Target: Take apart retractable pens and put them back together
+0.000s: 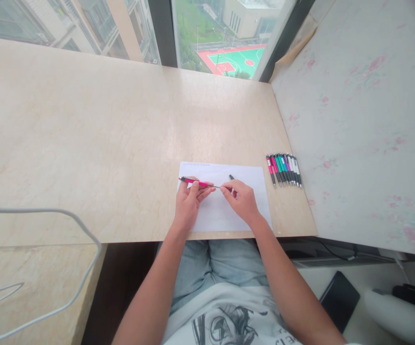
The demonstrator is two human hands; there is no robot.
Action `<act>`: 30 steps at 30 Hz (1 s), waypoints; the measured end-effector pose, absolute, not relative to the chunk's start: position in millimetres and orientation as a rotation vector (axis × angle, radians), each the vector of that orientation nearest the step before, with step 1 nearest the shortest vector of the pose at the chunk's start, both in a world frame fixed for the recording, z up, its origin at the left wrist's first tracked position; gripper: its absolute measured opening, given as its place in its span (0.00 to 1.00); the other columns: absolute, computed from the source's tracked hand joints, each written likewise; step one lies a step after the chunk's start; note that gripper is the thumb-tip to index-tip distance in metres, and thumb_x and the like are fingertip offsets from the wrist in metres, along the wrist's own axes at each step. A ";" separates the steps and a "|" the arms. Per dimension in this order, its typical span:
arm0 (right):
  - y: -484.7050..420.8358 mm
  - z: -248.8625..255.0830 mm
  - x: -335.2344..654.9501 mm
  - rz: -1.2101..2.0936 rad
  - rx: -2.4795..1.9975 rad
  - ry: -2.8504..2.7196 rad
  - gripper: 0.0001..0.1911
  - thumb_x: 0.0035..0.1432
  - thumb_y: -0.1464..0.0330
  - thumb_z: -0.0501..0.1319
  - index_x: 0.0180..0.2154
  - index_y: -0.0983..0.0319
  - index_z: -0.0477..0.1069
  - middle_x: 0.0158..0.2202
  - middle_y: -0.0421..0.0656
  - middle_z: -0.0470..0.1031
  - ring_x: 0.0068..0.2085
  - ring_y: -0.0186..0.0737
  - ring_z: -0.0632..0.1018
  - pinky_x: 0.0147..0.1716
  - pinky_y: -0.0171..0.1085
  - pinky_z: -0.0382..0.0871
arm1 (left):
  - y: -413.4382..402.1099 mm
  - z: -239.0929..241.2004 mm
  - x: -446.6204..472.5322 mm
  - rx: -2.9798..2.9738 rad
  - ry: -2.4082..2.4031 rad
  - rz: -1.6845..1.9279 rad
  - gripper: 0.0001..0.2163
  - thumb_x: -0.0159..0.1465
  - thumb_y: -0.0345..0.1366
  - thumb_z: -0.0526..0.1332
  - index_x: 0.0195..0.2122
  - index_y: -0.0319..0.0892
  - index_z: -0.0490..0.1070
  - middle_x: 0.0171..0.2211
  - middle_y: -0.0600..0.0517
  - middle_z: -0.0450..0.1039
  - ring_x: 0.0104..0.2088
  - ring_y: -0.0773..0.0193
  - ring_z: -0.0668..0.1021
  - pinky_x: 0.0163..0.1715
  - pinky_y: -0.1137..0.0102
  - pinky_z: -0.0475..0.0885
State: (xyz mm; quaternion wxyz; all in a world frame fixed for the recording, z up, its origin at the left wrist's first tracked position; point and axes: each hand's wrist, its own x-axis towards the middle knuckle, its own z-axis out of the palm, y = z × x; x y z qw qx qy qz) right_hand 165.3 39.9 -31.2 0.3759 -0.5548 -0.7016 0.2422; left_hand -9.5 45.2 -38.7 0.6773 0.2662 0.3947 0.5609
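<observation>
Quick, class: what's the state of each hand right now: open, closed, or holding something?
Left hand: holding a slim pink-and-black pen barrel.
Right hand: closed, pinching a thin dark rod.

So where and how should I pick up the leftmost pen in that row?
Probably take the pen by its barrel, your right hand coming from the left: that side is open, while other pens crowd its right. It points roughly away from you, so pinch across its width.
</observation>
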 end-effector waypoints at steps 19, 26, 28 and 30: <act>63.8 -50.8 187.2 0.073 -1.626 -1.891 0.10 0.66 0.67 0.56 0.37 0.61 0.76 0.34 0.46 0.78 0.39 0.44 0.74 0.40 0.41 0.68 | 47.5 -39.7 -4.8 0.535 0.981 1.472 0.11 0.66 0.42 0.63 0.43 0.43 0.64 0.34 0.49 0.80 0.41 0.60 0.84 0.52 0.57 0.76; 56.8 -49.2 180.3 0.035 -1.682 -1.825 0.07 0.64 0.67 0.59 0.37 0.58 0.77 0.36 0.46 0.76 0.42 0.45 0.72 0.40 0.43 0.69 | 48.3 -43.5 -5.7 0.519 0.987 1.489 0.11 0.66 0.42 0.63 0.43 0.43 0.65 0.35 0.49 0.80 0.42 0.59 0.83 0.52 0.57 0.76; 57.2 -50.4 179.0 0.031 -1.720 -1.840 0.07 0.63 0.67 0.60 0.39 0.58 0.77 0.38 0.47 0.75 0.43 0.47 0.71 0.41 0.43 0.69 | 48.0 -44.1 -5.9 0.520 0.987 1.490 0.10 0.66 0.41 0.63 0.43 0.43 0.65 0.35 0.49 0.80 0.43 0.59 0.83 0.52 0.57 0.76; 60.1 -51.4 178.9 0.014 -1.773 -1.833 0.08 0.62 0.67 0.61 0.43 0.58 0.77 0.42 0.48 0.75 0.45 0.48 0.71 0.43 0.44 0.68 | 47.7 -44.4 -6.0 0.519 0.984 1.490 0.10 0.66 0.41 0.63 0.43 0.43 0.65 0.35 0.49 0.80 0.42 0.59 0.83 0.52 0.56 0.76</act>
